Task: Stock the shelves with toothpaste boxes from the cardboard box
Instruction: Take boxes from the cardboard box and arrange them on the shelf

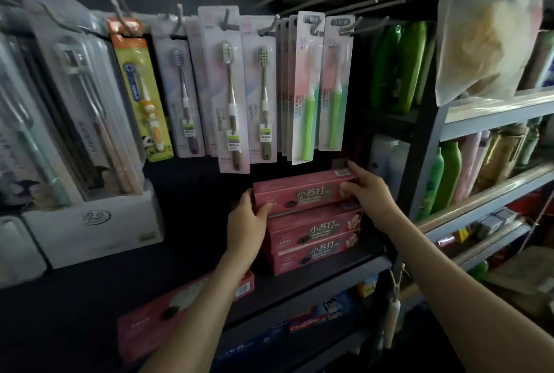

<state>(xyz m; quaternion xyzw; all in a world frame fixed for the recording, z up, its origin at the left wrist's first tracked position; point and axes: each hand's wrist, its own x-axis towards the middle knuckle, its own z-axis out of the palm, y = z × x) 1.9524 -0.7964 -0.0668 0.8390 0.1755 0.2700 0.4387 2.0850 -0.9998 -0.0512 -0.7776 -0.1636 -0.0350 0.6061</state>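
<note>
Dim, softly blurred, edges bowed; brighter at right.

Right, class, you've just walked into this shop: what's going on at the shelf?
A person is stocking toothpaste. The left hand grips the left end of the top box and the right hand grips its right end, holding it on top of two boxes already stacked on the dark shelf. Toothbrushes hang on hooks above. Another pink box lies lower down, under the left forearm.
</note>
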